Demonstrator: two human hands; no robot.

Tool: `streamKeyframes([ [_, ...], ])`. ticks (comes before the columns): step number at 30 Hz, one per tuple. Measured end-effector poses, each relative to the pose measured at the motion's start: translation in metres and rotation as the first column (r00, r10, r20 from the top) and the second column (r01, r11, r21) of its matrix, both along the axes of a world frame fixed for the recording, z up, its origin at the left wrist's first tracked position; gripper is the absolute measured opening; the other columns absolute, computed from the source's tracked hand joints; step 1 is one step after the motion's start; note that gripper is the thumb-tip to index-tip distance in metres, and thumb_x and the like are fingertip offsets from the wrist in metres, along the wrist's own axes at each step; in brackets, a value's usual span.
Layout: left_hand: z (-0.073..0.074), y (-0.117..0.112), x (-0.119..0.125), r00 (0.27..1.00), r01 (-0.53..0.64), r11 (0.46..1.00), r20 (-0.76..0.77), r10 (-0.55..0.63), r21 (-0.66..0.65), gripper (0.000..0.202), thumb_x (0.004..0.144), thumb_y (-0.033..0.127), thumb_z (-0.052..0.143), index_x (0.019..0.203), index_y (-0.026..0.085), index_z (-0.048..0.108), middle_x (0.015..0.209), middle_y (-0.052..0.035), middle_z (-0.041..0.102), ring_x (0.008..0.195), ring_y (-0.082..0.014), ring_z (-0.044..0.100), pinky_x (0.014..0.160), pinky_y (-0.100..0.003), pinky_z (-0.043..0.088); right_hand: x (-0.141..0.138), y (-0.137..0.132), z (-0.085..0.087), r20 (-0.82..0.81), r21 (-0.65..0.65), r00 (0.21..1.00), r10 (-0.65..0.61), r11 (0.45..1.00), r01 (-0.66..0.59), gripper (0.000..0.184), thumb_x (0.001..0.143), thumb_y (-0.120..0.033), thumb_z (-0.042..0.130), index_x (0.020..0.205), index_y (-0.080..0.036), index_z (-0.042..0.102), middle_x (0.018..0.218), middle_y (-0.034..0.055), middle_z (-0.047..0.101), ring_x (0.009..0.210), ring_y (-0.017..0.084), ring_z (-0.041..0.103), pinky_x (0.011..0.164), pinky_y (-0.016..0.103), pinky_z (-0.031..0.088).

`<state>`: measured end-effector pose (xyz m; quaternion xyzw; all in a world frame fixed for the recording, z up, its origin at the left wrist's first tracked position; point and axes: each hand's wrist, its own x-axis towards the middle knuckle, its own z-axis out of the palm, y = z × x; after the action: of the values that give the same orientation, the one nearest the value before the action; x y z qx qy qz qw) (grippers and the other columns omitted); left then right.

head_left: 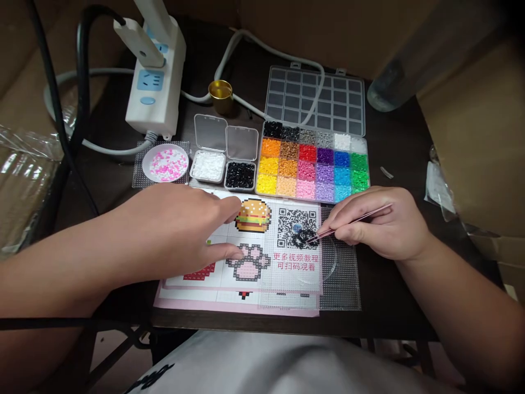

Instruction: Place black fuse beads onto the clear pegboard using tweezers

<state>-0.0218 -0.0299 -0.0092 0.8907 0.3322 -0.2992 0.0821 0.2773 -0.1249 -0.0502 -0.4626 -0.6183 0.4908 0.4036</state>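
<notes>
Looking across the dark table from where I stand: printed pattern sheet at the near edge, burger and paw print showing. Bead case open behind it, sorted by colour, cable over its lid. Clear pegboard overlaps the sheet's right side, QR code visible through it. Left hand over the sheet, thumb and index parted, nothing seen between them; thumb tip at the paw print, other fingers hidden. Right hand pinching tweezers, at the pegboard's right side. Two lidded boxes up, lids back: white beads, black beads. Tweezers angled down-left, tips at a loose black bead cluster on the pegboard, over the QR code. Can't tell if they grip a bead.
</notes>
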Motion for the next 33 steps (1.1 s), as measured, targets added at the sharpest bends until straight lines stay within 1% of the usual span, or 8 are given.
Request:
streamKeyframes([
  [6, 0.002, 0.000, -0.002, 0.999, 0.018, 1.000, 0.046, -0.017, -0.015, 0.046, 0.095, 0.062, 0.058, 0.118, 0.024, 0.068, 0.082, -0.0076, 0.075, 0.073, -0.0289, 0.067, 0.066, -0.038, 0.045, 0.000, -0.004, -0.004, -0.110, -0.060, 0.991, -0.080, 0.996, 0.074, 0.008, 0.087, -0.038, 0.089, 0.088, -0.029, 0.089, 0.084, 0.0062, 0.085, 0.048, 0.013, 0.065, 0.040, 0.025, 0.049],
  [10, 0.000, 0.000, -0.004, 0.996, -0.038, 0.998, 0.082, 0.042, -0.042, 0.056, 0.086, 0.071, 0.064, 0.116, 0.024, 0.072, 0.081, -0.0103, 0.076, 0.077, -0.0351, 0.072, 0.066, -0.042, 0.050, -0.002, 0.000, -0.001, -0.152, 0.019, 0.961, -0.229, 0.972, 0.234, 0.012, 0.088, -0.038, 0.089, 0.093, -0.027, 0.090, 0.080, 0.0063, 0.084, 0.048, 0.012, 0.062, 0.044, 0.027, 0.049],
  [14, 0.005, -0.001, -0.004, 0.990, -0.073, 0.993, 0.116, 0.083, -0.088, 0.050, 0.087, 0.063, 0.068, 0.118, 0.024, 0.073, 0.096, -0.0139, 0.082, 0.090, -0.0395, 0.077, 0.074, -0.047, 0.056, -0.009, 0.019, 0.015, -0.101, 0.117, 0.927, -0.361, 0.921, 0.371, 0.013, 0.089, -0.040, 0.088, 0.095, -0.028, 0.089, 0.088, 0.0052, 0.085, 0.058, 0.013, 0.068, 0.056, 0.027, 0.057],
  [18, 0.010, -0.004, -0.004, 0.989, -0.074, 0.992, 0.121, 0.087, -0.106, 0.054, 0.088, 0.063, 0.068, 0.123, 0.022, 0.072, 0.099, -0.0158, 0.083, 0.095, -0.0415, 0.078, 0.078, -0.051, 0.058, -0.033, 0.047, 0.036, 0.030, 0.154, 0.925, -0.379, 0.916, 0.371, 0.015, 0.086, -0.041, 0.088, 0.087, -0.026, 0.089, 0.089, 0.0060, 0.085, 0.068, 0.015, 0.074, 0.063, 0.027, 0.062],
  [21, 0.011, -0.006, -0.004, 0.983, -0.086, 0.990, 0.154, 0.103, -0.114, 0.055, 0.088, 0.063, 0.069, 0.124, 0.022, 0.072, 0.100, -0.0156, 0.083, 0.096, -0.0411, 0.078, 0.079, -0.051, 0.058, -0.061, 0.063, 0.042, 0.095, 0.089, 0.933, -0.347, 0.936, 0.339, 0.020, 0.082, -0.042, 0.088, 0.081, -0.022, 0.087, 0.084, 0.0084, 0.085, 0.069, 0.019, 0.077, 0.062, 0.029, 0.063],
  [24, 0.010, -0.006, -0.005, 0.982, -0.088, 0.989, 0.158, 0.107, -0.122, 0.054, 0.087, 0.063, 0.070, 0.123, 0.022, 0.073, 0.102, -0.0142, 0.084, 0.097, -0.0401, 0.079, 0.080, -0.050, 0.058, -0.087, 0.070, 0.037, 0.116, 0.009, 0.949, -0.294, 0.955, 0.295, 0.023, 0.083, -0.044, 0.084, 0.081, -0.021, 0.086, 0.083, 0.0097, 0.085, 0.068, 0.020, 0.076, 0.062, 0.031, 0.062],
  [26, 0.009, -0.006, -0.005, 0.982, -0.079, 0.989, 0.162, 0.098, -0.125, 0.054, 0.087, 0.063, 0.071, 0.123, 0.022, 0.073, 0.101, -0.0129, 0.084, 0.096, -0.0392, 0.079, 0.080, -0.049, 0.059, -0.099, 0.069, 0.030, 0.133, -0.017, 0.942, -0.307, 0.950, 0.312, 0.024, 0.084, -0.044, 0.081, 0.082, -0.020, 0.085, 0.084, 0.0099, 0.085, 0.070, 0.021, 0.077, 0.063, 0.032, 0.062],
  [33, 0.008, -0.006, -0.005, 0.981, -0.049, 0.994, 0.180, 0.067, -0.100, 0.053, 0.087, 0.062, 0.072, 0.121, 0.022, 0.072, 0.096, -0.0121, 0.084, 0.089, -0.0367, 0.079, 0.075, -0.046, 0.058, -0.110, 0.053, 0.009, 0.127, -0.024, 0.912, -0.390, 0.918, 0.396, 0.025, 0.088, -0.044, 0.078, 0.084, -0.021, 0.085, 0.086, 0.0104, 0.086, 0.076, 0.023, 0.080, 0.070, 0.038, 0.065],
])
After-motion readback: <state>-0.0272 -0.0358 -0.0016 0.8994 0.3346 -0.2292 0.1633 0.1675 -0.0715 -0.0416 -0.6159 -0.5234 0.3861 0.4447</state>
